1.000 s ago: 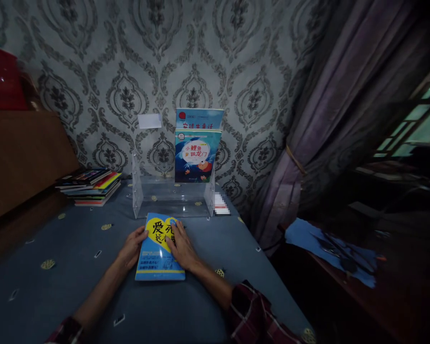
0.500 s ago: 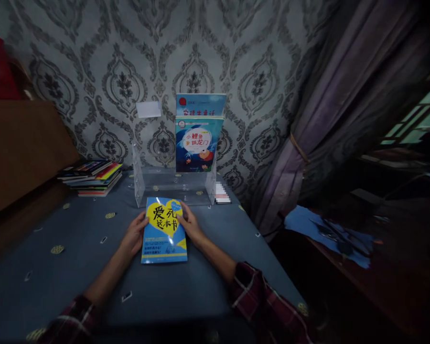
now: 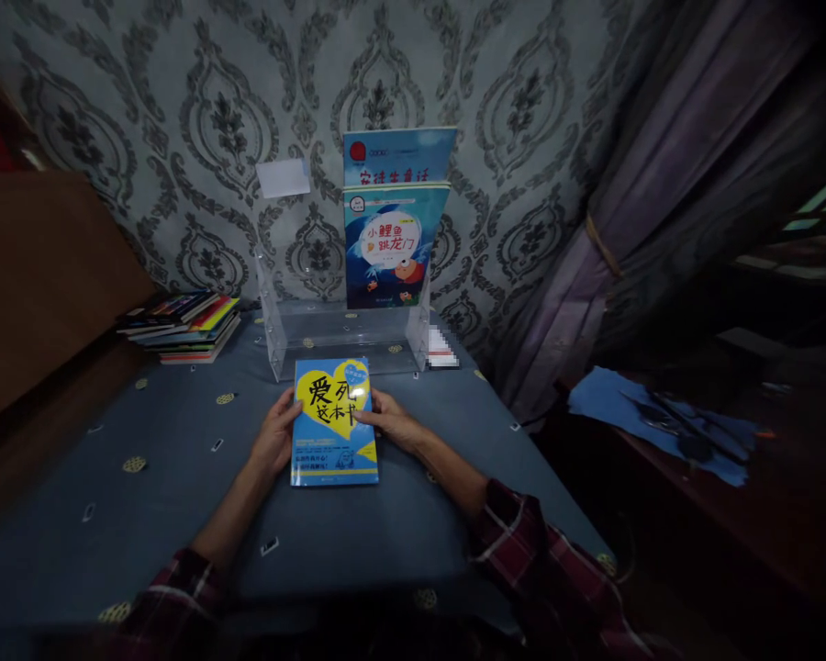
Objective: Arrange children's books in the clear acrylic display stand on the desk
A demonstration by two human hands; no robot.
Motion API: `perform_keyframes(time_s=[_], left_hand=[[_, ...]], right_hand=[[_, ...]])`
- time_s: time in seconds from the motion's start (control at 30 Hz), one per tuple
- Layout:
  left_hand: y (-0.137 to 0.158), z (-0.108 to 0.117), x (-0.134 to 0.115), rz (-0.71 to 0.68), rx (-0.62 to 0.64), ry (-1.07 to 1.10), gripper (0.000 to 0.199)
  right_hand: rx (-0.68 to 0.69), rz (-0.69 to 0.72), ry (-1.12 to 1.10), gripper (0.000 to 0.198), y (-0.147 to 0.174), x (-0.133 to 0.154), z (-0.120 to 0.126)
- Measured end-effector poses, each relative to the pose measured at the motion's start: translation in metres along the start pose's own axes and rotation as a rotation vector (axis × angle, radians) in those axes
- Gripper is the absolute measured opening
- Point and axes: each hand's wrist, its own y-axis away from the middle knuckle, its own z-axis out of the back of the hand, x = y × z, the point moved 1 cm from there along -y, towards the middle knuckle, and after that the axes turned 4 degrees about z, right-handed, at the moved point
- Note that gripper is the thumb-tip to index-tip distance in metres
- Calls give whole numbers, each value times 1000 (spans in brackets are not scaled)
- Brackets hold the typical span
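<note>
A blue book [image 3: 334, 450] with a yellow heart and black characters on its cover is gripped at both sides, cover facing me. My left hand [image 3: 279, 431] is closed on its left edge, the thumb lying on the cover. From the right, my right hand [image 3: 394, 420] clasps the other edge with its thumb across the heart; the fingers behind the book are hidden. Just beyond it stands a clear acrylic book stand [image 3: 275, 344]. Two blue children's books rest upright on its right side: a front one with orange fish [image 3: 385, 248] and a taller one [image 3: 403, 154] behind.
A stack of books [image 3: 183, 326] lies at the back left of the blue patterned tablecloth [image 3: 179, 514], near a brown box [image 3: 48, 285]. A purple curtain [image 3: 564, 303] hangs at the right. Beyond the table edge, a blue cloth [image 3: 661, 422] with dark items lies on another surface.
The view has shifted, so the scene sits differently in frame. Both hands still hold the blue book, which now looks slightly straighter; my right thumb lies flatter across the cover.
</note>
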Motion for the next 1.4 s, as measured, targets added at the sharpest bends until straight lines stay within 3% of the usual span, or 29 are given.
perform_keyframes(time_s=[0.13, 0.23, 0.5, 0.77, 1.4], left_hand=[[5, -5, 1, -28, 121, -84, 78], [7, -8, 3, -34, 119, -146, 83], [10, -7, -1, -2, 80, -163, 85], [7, 16, -6, 105, 32, -70, 67], [6, 19, -10, 209, 43, -40, 78]], right_hand=[[0, 0, 42, 65, -1, 0, 2], [-3, 10, 73, 64, -3, -2, 3], [5, 39, 117, 53, -3, -3, 2], [43, 12, 47, 59, -9, -13, -1], [107, -15, 11, 59, -9, -9, 3]])
